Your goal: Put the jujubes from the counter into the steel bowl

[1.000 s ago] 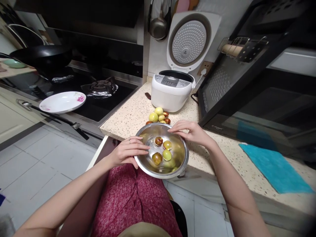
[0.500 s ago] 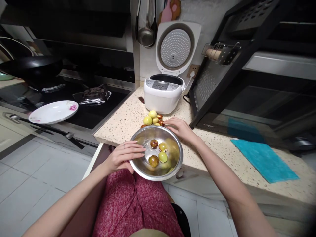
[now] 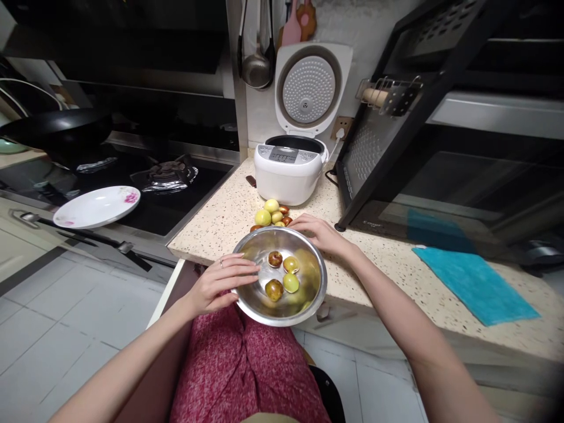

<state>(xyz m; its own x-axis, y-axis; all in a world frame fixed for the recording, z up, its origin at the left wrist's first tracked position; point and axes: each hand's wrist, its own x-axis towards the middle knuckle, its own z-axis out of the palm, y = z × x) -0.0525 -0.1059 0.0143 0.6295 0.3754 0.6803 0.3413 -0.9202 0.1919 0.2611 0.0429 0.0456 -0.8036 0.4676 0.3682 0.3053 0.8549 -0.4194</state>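
Observation:
A shiny metal bowl (image 3: pixel 258 305) overhangs the counter's front edge above my lap. Several green and brown jujubes (image 3: pixel 291 282) lie in it. My left hand (image 3: pixel 222 282) grips the bowl's left rim, fingers over the inside and thumb outside. At the far right side of the rim is my right hand (image 3: pixel 319 232), its fingers stretched toward a small pile of jujubes (image 3: pixel 263 217) behind the bowl. Those fingertips are beside a brown jujube in the pile; whether they touch it I cannot tell. The bowl's rim partly covers the pile.
A white rice cooker (image 3: pixel 288 176) stands open behind the pile. To the right are a large black oven (image 3: pixel 462 188) and a turquoise cloth (image 3: pixel 478 285). On the left, a floral plate (image 3: pixel 94 205) sits at the stove's front, with a black wok (image 3: pixel 57 129) further back.
The view has shifted slightly. Both hands keep almost the same places at the bowl, and the left thumb lies a little closer to its fingers. The jujubes in the bowl look unmoved.

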